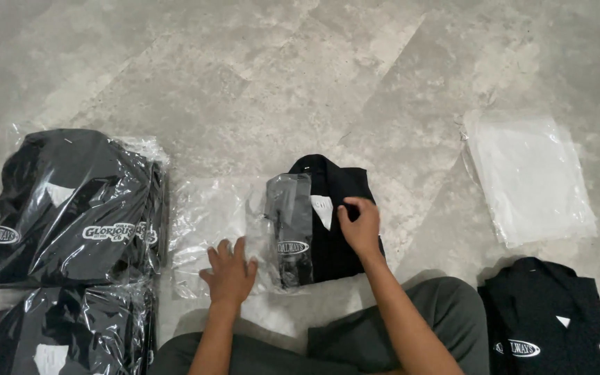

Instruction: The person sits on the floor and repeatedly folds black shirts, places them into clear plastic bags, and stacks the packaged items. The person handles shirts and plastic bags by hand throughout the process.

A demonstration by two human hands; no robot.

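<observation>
At the far left, on the grey mottled stone floor (300, 76), lies a stack of black folded garments sealed in clear plastic bags (71, 205), and a second bagged black stack (64, 333) sits just below it at the bottom edge. Next to these comes a clear plastic sleeve bag (210, 222) lying flat on the floor, its open end reaching over the left side of a black folded shirt with a white neck label (335, 215), so that part of the shirt is already inside the plastic. The left hand (229, 272) rests palm down on the bag's lower edge, fingers spread and pressing the plastic flat. The right hand (360, 226) lies on the middle of the shirt, fingers curled together against the cloth beside the label; whether they pinch the fabric cannot be told. The person's grey-trousered knees (411, 319) show below. Farther right, a pile of empty clear plastic bags (529, 173) lies well apart, and an unbagged black folded shirt (550, 319) sits at the bottom right corner.
</observation>
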